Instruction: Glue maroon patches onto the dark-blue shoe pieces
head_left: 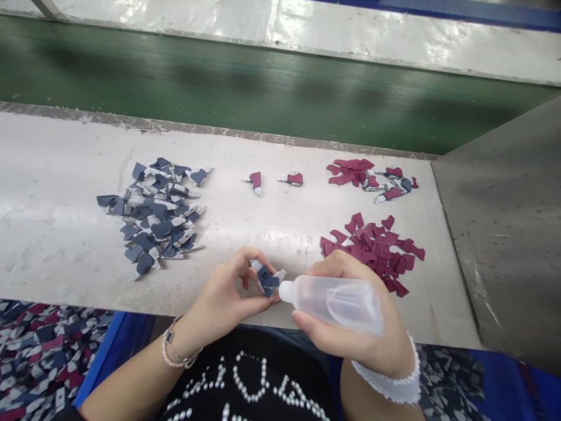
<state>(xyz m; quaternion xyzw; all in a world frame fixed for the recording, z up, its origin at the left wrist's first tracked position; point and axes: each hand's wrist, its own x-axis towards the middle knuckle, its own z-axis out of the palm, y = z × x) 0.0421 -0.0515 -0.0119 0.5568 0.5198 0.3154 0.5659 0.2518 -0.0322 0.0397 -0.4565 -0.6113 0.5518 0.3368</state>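
Pinched in the fingers of my left hand (pixel 236 286) is a small dark blue and white plastic part (pixel 266 279). My right hand (pixel 350 327) wraps round a translucent squeeze bottle (pixel 337 301) that lies tilted sideways. Its white tip (pixel 287 291) meets or nearly meets the part; I cannot tell which. Beyond my right hand lies a pile of flat maroon pieces (pixel 372 245). To the left of my left hand spreads a heap of blue and white parts (pixel 153 216).
Two parts with maroon tops, one (pixel 255 182) left of the other (pixel 294 179), lie mid-table. Behind the pile are more maroon pieces (pixel 348 171) and several assembled parts (pixel 392 190). A green conveyor belt (pixel 263 88) runs behind; a metal panel (pixel 504 234) stands right. Full bins (pixel 44 351) flank me.
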